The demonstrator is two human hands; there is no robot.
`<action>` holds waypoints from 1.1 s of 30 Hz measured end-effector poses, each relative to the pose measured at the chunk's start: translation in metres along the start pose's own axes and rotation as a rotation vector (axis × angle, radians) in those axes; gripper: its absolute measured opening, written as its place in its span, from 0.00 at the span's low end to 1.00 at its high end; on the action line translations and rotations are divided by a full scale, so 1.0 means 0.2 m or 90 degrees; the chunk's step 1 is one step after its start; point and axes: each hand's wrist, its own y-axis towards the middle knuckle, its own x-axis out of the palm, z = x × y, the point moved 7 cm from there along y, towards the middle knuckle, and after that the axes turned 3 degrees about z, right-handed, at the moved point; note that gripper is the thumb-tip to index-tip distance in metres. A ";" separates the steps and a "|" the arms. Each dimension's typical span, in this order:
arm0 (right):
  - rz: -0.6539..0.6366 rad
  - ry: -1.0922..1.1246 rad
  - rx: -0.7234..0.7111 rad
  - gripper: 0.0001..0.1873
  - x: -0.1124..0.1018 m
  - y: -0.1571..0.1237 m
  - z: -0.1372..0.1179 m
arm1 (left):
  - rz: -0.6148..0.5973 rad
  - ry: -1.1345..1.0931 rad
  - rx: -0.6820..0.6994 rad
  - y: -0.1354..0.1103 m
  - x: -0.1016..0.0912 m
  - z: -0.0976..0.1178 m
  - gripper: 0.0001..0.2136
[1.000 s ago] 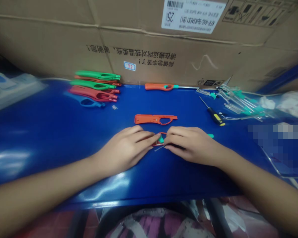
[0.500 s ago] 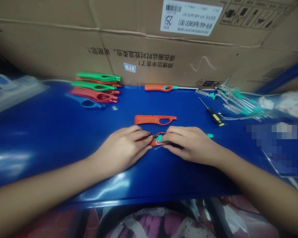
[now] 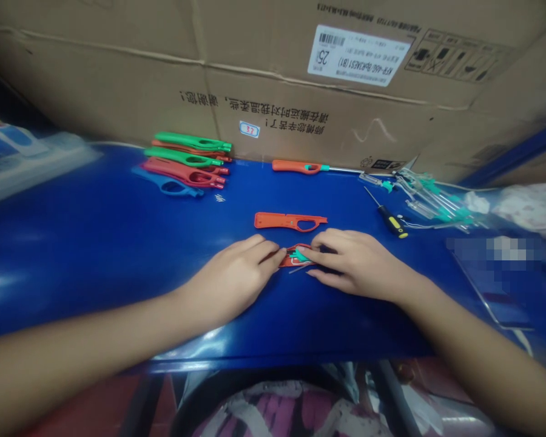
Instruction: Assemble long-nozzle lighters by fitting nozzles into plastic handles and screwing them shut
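An orange lighter shell half (image 3: 284, 262) lies on the blue table between my hands, its open side up. My left hand (image 3: 236, 267) pinches its left end, with the fingers covering that part. A teal plastic trigger piece (image 3: 300, 255) and a bit of white wire sit inside the shell. My right hand (image 3: 352, 261) closes over the right end, its fingertips on the teal piece. A thin metal rod sticks out below them. The second orange shell half (image 3: 273, 220) lies just beyond, inner side showing.
At the back left is a stack of green, red and blue shells (image 3: 186, 161), with small screws (image 3: 219, 198) beside it. An assembled orange lighter (image 3: 295, 166) lies at the back. A screwdriver (image 3: 392, 222), a pile of teal-ended tubes (image 3: 441, 200) and a phone-like dark slab (image 3: 491, 291) are rightward.
The view has shifted slightly. My right hand's fingers have spread a little around the teal piece, which shows more now. The left hand keeps its hold on the shell.
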 end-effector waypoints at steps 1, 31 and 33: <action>-0.006 -0.018 -0.010 0.21 0.00 0.00 -0.01 | 0.001 -0.008 -0.005 0.00 0.00 0.00 0.16; 0.370 -0.007 0.318 0.09 -0.20 -0.20 0.54 | 0.085 -0.305 -0.088 0.04 -0.02 -0.12 0.12; 0.370 -0.016 0.353 0.10 -0.20 -0.21 0.56 | 0.086 -0.302 -0.089 0.04 -0.02 -0.12 0.12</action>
